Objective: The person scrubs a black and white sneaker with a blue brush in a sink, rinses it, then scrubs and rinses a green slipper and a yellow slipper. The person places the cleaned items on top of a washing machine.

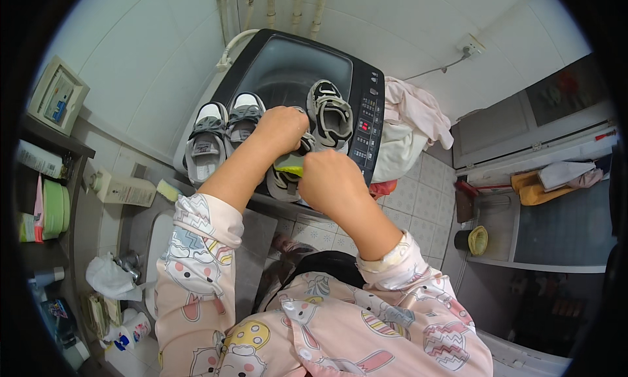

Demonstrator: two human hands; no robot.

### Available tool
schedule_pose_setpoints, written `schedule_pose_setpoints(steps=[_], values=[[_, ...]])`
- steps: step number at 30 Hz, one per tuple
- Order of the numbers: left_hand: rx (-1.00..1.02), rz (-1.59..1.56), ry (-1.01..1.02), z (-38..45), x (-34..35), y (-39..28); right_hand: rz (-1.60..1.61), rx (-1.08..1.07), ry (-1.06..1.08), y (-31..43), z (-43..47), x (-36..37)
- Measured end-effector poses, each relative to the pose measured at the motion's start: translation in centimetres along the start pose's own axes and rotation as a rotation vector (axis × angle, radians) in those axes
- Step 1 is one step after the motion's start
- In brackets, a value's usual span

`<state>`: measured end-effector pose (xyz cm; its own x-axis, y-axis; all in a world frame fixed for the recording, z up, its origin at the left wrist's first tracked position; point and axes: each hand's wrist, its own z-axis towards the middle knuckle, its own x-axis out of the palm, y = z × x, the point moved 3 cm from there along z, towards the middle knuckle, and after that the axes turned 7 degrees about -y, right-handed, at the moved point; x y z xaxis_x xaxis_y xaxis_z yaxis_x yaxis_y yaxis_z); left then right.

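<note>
Between my two hands is a black-and-grey sneaker point(283, 188) at the front edge of the washing machine lid, with a bright yellow-green piece point(290, 171) showing at its opening. My left hand point(287, 126) curls over its far part and covers much of it. Fingers bent, my right hand point(331, 178) grips at its near right side; those fingertips are hidden. Just beyond stands a matching sneaker point(331, 114), its opening towards me. To the left, a pair of grey sneakers with white toes, one outer point(206, 144) and one inner point(244, 117), sits side by side.
The black top-loading washing machine point(294, 63) has a lit control panel point(365, 126). Pale laundry point(412, 126) is heaped at its right. A washbasin point(159, 244), a white bottle point(125, 188) and a sponge point(169, 190) are on the left, near a shelf point(59, 136). A cabinet stands right.
</note>
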<state>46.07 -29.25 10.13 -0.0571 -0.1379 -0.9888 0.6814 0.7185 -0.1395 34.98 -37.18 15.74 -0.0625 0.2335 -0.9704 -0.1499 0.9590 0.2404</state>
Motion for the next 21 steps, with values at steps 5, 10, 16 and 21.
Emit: schedule_pose_setpoints(steps=[5,10,16,21], values=[[-0.039,0.024,0.111,-1.5,0.0,0.0,-0.011,0.119,0.048,0.0,-1.4,-0.1],[-0.017,-0.041,-0.04,-1.1,0.8,0.5,0.069,0.11,-0.045,1.3,1.3,2.5],[-0.083,-0.166,0.021,-1.3,0.7,1.6,0.133,0.285,-0.071,-1.0,3.3,4.1],[-0.203,-0.182,-0.051,-2.1,1.0,1.7,0.014,0.314,0.058,-0.1,2.3,0.3]])
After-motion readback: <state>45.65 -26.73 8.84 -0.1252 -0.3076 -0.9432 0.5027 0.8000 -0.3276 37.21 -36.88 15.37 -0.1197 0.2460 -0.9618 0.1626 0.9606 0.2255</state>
